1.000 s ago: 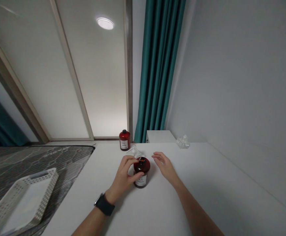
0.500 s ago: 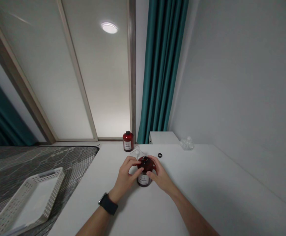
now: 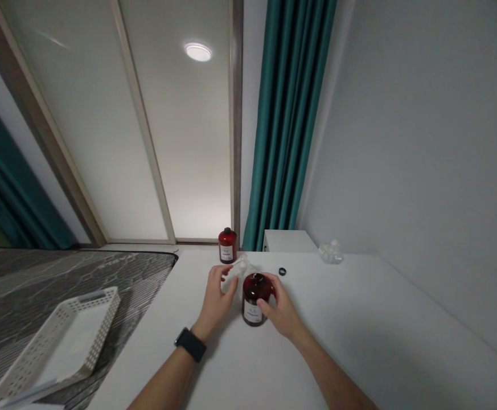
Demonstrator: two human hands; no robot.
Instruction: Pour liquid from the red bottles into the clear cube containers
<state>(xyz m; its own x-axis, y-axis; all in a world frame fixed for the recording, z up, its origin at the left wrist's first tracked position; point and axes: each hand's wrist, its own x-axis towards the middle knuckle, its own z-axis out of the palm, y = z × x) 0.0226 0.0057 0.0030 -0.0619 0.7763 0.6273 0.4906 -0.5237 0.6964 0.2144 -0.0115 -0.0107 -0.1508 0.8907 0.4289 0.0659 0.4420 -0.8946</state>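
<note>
A dark red-brown bottle [image 3: 257, 290] with a white label stands upright on the white table, its neck uncapped. My right hand [image 3: 280, 304] is wrapped round its right side, thumb on the front. To the left of the bottle, my left hand [image 3: 218, 296] is apart from it, thumb and fingers spread with nothing between them. Just beyond those fingertips lies a clear plastic piece [image 3: 243, 263], perhaps a pump top; its shape is partly hidden. A black ring-shaped cap or collar [image 3: 282, 271] rests behind the bottle to the right.
A second red bottle [image 3: 227, 246] with a black top stands at the table's far edge. Crumpled clear plastic [image 3: 331, 252] lies at the back right. A white perforated basket [image 3: 98, 336] sits on the grey patterned surface at left. A wall borders the table's right side.
My left hand has come off the bottle and moved left, its fingers opening toward the clear plastic piece. My right hand stays on the bottle. The view has shifted slightly.
</note>
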